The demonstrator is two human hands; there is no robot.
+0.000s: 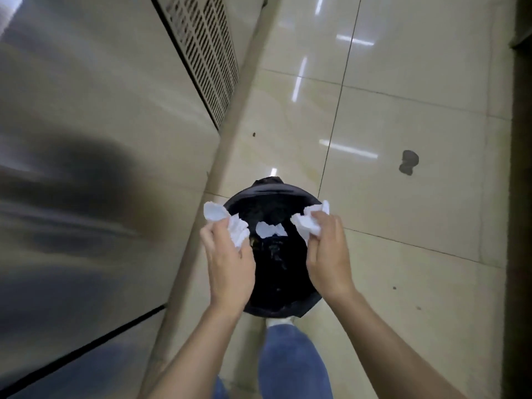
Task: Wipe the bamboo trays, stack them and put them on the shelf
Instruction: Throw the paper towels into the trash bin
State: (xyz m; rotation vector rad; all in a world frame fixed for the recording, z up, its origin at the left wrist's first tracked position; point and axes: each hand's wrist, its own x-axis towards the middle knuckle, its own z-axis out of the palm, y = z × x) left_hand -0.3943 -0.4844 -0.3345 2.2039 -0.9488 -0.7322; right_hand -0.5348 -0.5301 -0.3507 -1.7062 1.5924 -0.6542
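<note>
No bamboo tray or shelf is in view. My left hand [227, 260] grips a crumpled white paper towel [227, 223] over the left rim of a black waste bin [275, 295]. My right hand [328, 251] grips a second crumpled white paper towel [309, 220] over the bin's right rim. The bin is round, lined with a black bag, and stands on the floor right below both hands. Another piece of white paper [270, 229] lies inside it.
A stainless steel cabinet [100, 139] with a vent grille [207, 59] fills the left side. Glossy beige floor tiles [403, 116] stretch ahead, with a dark stain [408, 162]. A dark edge [522, 197] runs down the right. My jeans leg [290, 361] is below the bin.
</note>
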